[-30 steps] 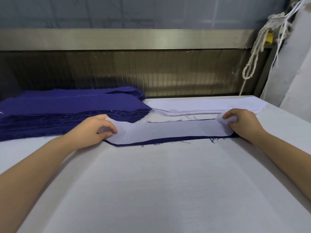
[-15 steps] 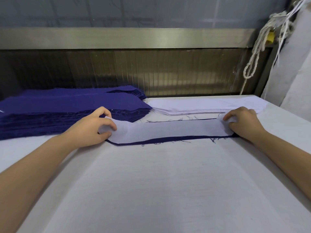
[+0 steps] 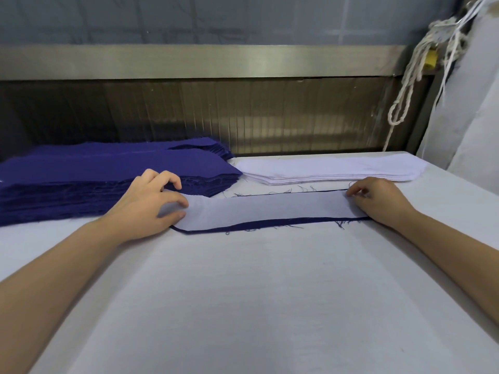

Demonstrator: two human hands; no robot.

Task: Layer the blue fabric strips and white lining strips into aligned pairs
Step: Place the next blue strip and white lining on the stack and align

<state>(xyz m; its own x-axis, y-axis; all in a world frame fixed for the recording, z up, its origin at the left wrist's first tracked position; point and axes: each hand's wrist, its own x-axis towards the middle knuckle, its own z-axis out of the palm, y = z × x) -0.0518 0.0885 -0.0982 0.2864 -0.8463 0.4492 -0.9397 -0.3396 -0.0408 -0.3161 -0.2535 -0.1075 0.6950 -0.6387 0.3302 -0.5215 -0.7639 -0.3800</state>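
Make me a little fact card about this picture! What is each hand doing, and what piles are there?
Left hand: pinches the left end of the white lining strip
Right hand: curled fingers hold the strip's right end
Underneath: blue strip, peeking out along the near edge
Left pile: blue stack, tall
Back pile: white stack, lower
Surface: white table

your table (image 3: 243,292) is covered in matt white woven cloth. the blue fabric strip (image 3: 243,225) is matt cloth with frayed, thready edges, and the white lining strip (image 3: 270,209) on it looks smoother. the metal rail (image 3: 202,62) has a dull brushed sheen.
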